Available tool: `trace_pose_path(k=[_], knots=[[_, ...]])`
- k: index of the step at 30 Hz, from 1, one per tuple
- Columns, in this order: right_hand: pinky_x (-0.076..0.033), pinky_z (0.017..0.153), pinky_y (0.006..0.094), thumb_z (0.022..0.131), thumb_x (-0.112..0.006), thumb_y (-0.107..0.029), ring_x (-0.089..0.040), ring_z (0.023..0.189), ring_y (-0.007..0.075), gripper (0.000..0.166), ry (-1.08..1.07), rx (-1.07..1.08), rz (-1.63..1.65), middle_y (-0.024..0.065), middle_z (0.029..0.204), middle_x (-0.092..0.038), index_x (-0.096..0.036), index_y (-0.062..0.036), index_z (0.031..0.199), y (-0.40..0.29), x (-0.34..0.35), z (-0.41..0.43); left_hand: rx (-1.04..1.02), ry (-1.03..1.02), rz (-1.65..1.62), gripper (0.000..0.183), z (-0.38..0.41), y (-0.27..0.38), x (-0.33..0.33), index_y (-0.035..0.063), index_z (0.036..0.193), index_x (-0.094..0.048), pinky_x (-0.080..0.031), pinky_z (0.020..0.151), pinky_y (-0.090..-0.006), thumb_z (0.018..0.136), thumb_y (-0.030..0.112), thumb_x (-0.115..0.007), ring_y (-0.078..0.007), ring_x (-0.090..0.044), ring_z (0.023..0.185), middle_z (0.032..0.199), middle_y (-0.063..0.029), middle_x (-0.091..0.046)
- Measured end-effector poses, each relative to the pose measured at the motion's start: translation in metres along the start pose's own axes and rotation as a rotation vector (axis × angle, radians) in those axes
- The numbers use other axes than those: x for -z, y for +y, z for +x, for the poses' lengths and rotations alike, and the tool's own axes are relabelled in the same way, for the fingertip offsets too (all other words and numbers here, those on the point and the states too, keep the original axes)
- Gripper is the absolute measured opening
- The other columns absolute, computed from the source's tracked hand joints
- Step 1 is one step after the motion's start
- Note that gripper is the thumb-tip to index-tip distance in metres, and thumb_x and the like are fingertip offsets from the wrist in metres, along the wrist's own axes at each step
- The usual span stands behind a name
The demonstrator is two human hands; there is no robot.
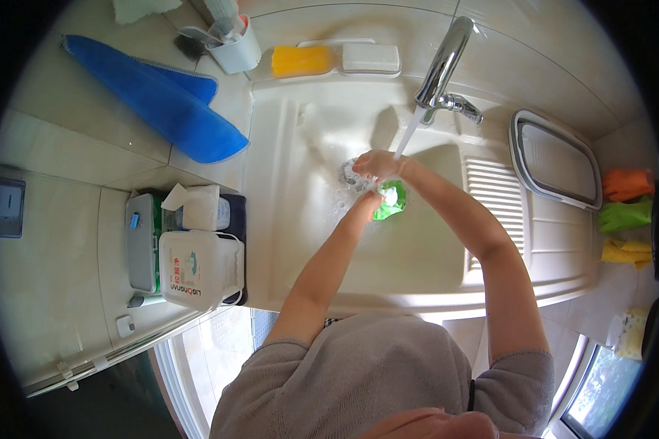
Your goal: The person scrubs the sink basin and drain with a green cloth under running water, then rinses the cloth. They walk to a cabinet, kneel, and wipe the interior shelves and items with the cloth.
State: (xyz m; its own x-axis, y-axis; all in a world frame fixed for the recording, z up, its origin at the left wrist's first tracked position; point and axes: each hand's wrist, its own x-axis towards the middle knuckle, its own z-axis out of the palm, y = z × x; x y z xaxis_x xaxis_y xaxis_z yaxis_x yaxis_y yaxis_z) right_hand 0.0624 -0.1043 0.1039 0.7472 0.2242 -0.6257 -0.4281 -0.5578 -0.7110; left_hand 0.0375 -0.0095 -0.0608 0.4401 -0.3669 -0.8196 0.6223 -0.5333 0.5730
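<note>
Over the basin of a pale laundry sink (412, 258), my left hand (369, 202) grips a bright green cloth-like item (398, 204) with white foam on it. Its exact kind is hard to make out. My right hand (378, 164) is just above, its wrist beside the stream of running water (410, 133) from a chrome faucet (444, 66). The right fingers are bent down towards the drain (352, 174), and whether they hold anything is hidden. Splashing water and bubbles lie around both hands.
A ribbed washboard (495, 203) is moulded into the sink's right side, near a collapsible basin (557, 156). Soap bars (302, 60) sit on a dish behind. Left are a blue cloth (165, 110), a brush cup (235, 49) and a lidded white tub (195, 269). Gloves (626, 214) hang right.
</note>
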Motion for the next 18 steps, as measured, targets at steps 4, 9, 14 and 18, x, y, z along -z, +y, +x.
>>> trace_pose_path(k=[4,9,14,18], knots=[[-0.046,0.074,0.0312,0.084,-0.051,-0.035,-0.053,0.087,0.0174,0.031,-0.101,-0.052,0.662,0.0035,0.095,-0.055,-0.055,-0.0096,0.101,0.011,0.003,0.001,-0.086,-0.034,-0.149,0.036,-0.035,0.003,-0.004,0.0108,0.118,-0.044,-0.042,0.076,-0.0484,0.082,0.017,-0.047,-0.0265,-0.051,0.097,0.108,-0.0087,-0.053],[-0.046,0.069,0.0317,0.085,-0.049,-0.027,-0.053,0.081,0.0167,0.022,0.131,0.010,1.032,0.0046,0.088,-0.056,-0.057,-0.0073,0.093,-0.012,-0.003,0.032,-0.387,0.013,-0.097,0.040,-0.053,0.008,-0.021,0.0141,0.123,-0.040,-0.040,0.080,-0.0446,0.084,0.020,-0.046,-0.0246,-0.045,0.104,0.115,-0.0070,-0.048],[-0.044,0.075,0.0296,0.083,-0.052,-0.034,-0.053,0.087,0.0159,0.035,0.302,0.129,0.574,0.0073,0.097,-0.056,-0.055,-0.0037,0.100,0.010,-0.013,-0.008,-0.297,-0.094,-0.249,0.042,-0.082,0.035,-0.003,0.0122,0.122,-0.041,-0.039,0.079,-0.0432,0.084,0.029,-0.048,-0.0207,-0.045,0.105,0.116,-0.0067,-0.048],[-0.041,0.079,0.0308,0.082,-0.051,-0.033,-0.050,0.096,0.0189,0.040,0.675,0.020,0.216,0.0081,0.107,-0.054,-0.051,-0.0029,0.108,0.131,-0.004,-0.009,-0.328,0.005,0.015,0.036,-0.064,0.079,-0.028,0.0066,0.114,-0.048,-0.040,0.073,-0.0404,0.084,0.027,-0.048,-0.0215,-0.051,0.090,0.104,-0.0099,-0.053]])
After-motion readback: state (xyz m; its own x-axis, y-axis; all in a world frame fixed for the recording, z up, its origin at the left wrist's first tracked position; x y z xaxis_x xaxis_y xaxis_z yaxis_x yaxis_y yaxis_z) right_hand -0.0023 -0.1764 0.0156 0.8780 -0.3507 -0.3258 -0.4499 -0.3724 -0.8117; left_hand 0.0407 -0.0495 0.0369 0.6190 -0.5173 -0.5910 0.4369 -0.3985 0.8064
